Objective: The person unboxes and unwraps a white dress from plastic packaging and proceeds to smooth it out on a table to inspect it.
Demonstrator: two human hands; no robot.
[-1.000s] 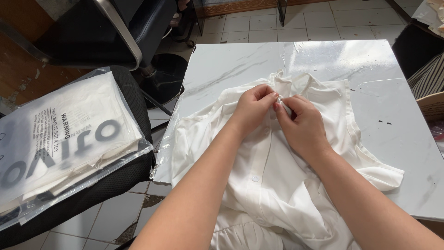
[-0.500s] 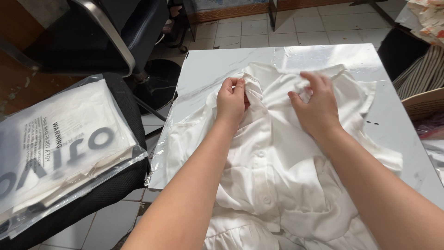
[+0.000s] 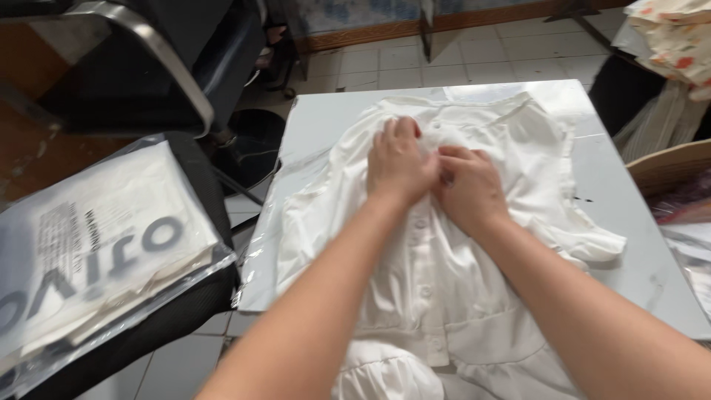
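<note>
Head view: left hand [image 3: 400, 164] and right hand [image 3: 469, 187], fingers curled, pinch white button-front garment [image 3: 444, 281] at centre frame near collar; lower buttons appear fastened, upper placket unfinished.

A small white table [image 3: 629, 222] with faint grey veining — marble-look, perhaps — stands on a tiled floor [image 3: 415, 59]. A white buttoned garment [image 3: 444, 281] lies spread flat on it, covering most of the top and hanging over the near edge. A clear plastic sheet [image 3: 296, 159] seems to lie under the garment, showing at the table's left edge. A few dark specks [image 3: 583, 198] mark the bare surface right of the garment.
</note>
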